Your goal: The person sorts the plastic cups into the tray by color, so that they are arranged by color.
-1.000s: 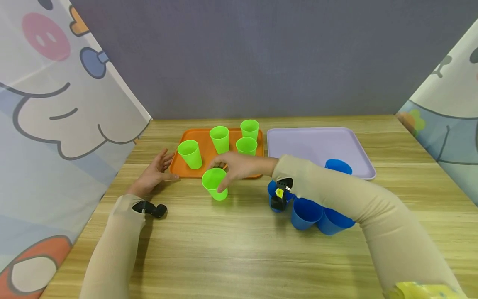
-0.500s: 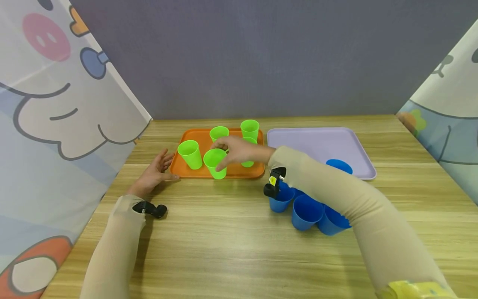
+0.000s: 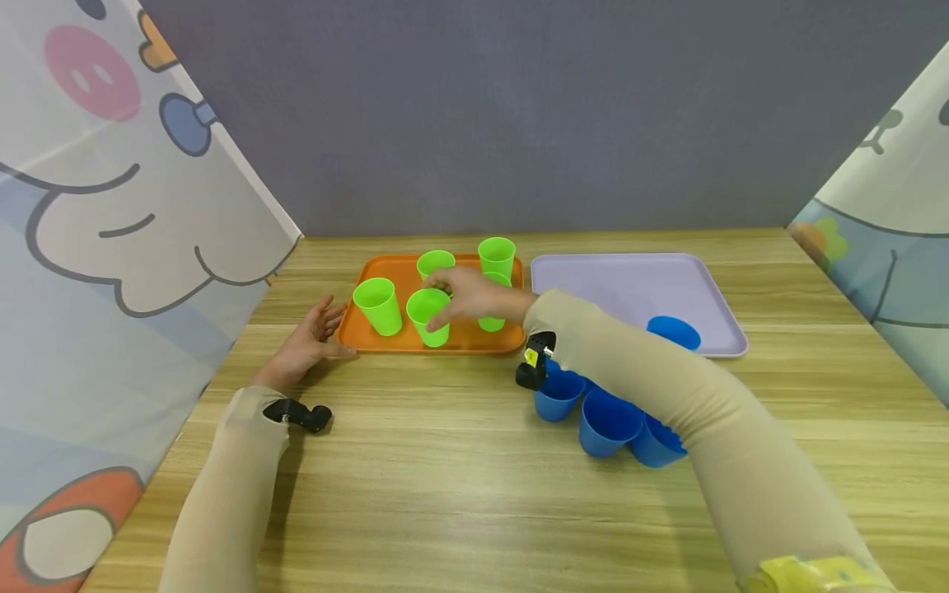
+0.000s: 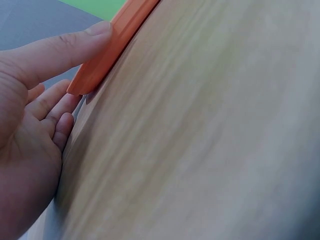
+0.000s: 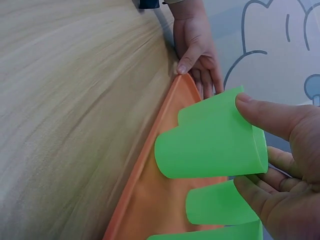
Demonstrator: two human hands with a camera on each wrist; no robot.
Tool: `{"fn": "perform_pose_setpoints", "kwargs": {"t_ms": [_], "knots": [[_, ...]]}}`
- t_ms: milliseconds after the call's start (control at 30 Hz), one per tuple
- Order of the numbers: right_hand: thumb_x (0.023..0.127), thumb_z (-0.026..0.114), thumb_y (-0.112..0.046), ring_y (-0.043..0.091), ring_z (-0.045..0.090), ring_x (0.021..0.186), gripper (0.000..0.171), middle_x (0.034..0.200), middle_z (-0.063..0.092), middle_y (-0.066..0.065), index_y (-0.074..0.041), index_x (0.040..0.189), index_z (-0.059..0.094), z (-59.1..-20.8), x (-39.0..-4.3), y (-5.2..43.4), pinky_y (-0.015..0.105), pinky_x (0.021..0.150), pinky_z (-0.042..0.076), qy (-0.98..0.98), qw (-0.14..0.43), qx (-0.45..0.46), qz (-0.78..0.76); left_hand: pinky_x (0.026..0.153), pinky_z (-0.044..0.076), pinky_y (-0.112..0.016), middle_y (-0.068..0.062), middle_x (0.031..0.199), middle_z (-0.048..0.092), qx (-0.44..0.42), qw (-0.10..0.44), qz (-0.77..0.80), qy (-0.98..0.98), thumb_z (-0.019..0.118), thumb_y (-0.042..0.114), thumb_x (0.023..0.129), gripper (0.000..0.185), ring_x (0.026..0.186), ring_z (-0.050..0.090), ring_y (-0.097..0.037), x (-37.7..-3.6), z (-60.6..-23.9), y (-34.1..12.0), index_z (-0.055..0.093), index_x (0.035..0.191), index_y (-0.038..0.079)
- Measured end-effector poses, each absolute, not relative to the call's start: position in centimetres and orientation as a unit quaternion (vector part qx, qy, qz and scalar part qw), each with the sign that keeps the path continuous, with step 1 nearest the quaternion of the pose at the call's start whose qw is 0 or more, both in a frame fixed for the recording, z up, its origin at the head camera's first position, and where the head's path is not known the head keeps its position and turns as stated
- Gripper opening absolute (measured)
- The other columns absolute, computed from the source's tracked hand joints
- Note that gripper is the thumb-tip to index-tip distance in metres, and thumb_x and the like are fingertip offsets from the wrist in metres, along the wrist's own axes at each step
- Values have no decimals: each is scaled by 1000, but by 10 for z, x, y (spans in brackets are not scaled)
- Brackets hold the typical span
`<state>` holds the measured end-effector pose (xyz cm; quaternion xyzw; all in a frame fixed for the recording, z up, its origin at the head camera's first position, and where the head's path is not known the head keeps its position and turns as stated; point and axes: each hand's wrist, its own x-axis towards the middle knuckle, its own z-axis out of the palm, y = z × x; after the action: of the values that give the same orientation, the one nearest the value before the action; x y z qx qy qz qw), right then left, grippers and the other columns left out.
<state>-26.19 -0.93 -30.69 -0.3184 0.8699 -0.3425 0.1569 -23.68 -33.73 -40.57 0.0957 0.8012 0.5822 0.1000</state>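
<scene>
My right hand (image 3: 469,295) grips a lime-green cup (image 3: 430,326) near its rim, thumb on the near side. The cup is upright over the front part of the orange tray (image 3: 474,339); whether its base touches the tray I cannot tell. Around it on the tray stand other green cups: one at the left (image 3: 379,308), one behind, partly hidden by the hand (image 3: 436,262), and two at the right. My left hand (image 3: 302,347) lies at the tray's front left corner. In the left wrist view its thumb (image 4: 75,49) touches the orange rim, with the fingers loosely extended.
Right of the orange tray lies a lavender tray (image 3: 615,280), with a blue cup (image 3: 673,331) at its front. Several blue cups (image 3: 610,422) stand together on the wooden table (image 3: 415,502), partly under my right forearm. A grey panel (image 3: 489,123) rises behind.
My right hand has carried the green cup away from me, from the bare table in front of the orange tray to over the tray. The left hand stays at the corner.
</scene>
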Motion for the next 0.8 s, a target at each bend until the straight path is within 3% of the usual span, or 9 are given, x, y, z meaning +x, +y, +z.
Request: {"fn": "perform_pose_setpoints", "kwargs": {"t_ms": [800], "knots": [[85, 81, -34, 27, 41, 139, 77, 150, 45, 14, -1, 145, 46, -311, -267, -18, 36, 112, 35, 891, 171, -293, -301, 119, 11, -56, -20, 163, 13, 91, 99, 577, 806, 74, -9, 82, 115, 147, 14, -41, -238, -407, -337, -11, 158, 6]]}}
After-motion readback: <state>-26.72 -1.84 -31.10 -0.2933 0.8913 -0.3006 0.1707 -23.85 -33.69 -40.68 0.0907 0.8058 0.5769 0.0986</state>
